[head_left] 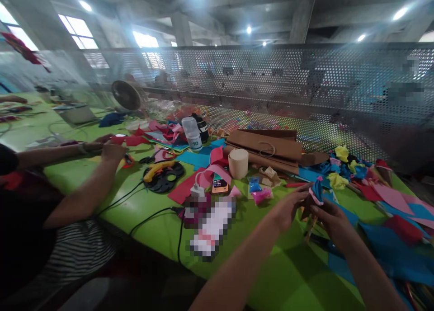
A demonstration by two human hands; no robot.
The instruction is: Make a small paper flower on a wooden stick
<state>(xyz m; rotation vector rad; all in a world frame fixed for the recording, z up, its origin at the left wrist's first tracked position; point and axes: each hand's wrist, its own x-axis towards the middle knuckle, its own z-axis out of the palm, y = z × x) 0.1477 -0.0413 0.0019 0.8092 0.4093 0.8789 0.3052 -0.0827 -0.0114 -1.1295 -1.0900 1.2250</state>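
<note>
Above the green table, my left hand (289,207) and my right hand (330,217) both grip a small craft figure (317,191) between their fingertips. Its top is a blue cone with a pink tip and a pale pink band around the lower edge. Below that, my fingers hide most of it. A thin light-brown piece (309,228) hangs beneath the hands, and I cannot make out what it is. Blue sheets (386,247) lie under and to the right of my right hand. Small packets of blue and pink material (259,191) rest left of my left hand.
Yellow and blue crumpled pieces (339,181) lie at the right. Brown sheets (266,148), a beige roll (238,163), a phone (220,184) and a corded yellow hot-glue gun (159,171) spread across the middle. Another person's arms (91,180) work at left. A perforated metal screen (237,89) stands behind.
</note>
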